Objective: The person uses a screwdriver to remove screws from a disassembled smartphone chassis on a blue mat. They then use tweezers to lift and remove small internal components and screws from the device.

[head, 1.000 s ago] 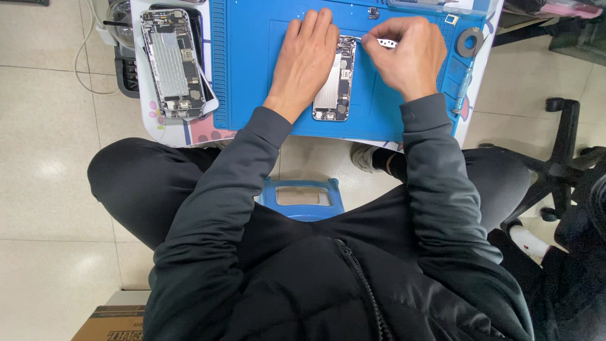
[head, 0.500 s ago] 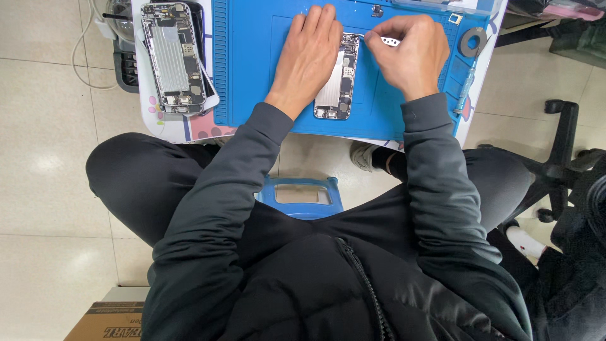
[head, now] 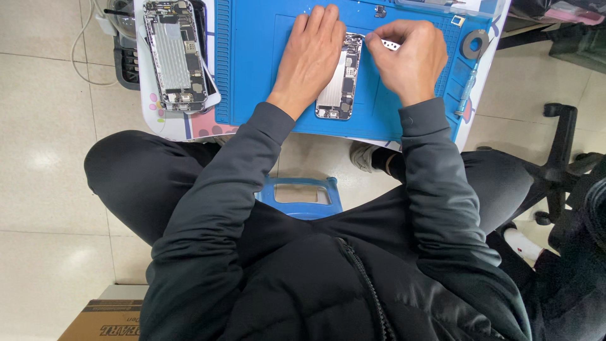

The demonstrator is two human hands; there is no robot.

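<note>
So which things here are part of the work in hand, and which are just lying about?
In use:
left hand pressing the opened silver phone chassis
right hand pinching a small white tool
blue work mat

Lying about:
second opened phone
grey tape roll
blue-handled screwdriver

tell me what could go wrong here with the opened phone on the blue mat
1. The right hand works a small tool at the top edge of the opened silver phone body on the blue rubber mat; a slip could scratch exposed parts.
2. Only the left hand pins the phone, so it might shift.
3. The second opened phone chassis lies near the left table edge on another device; a nudge could knock it off.
</note>
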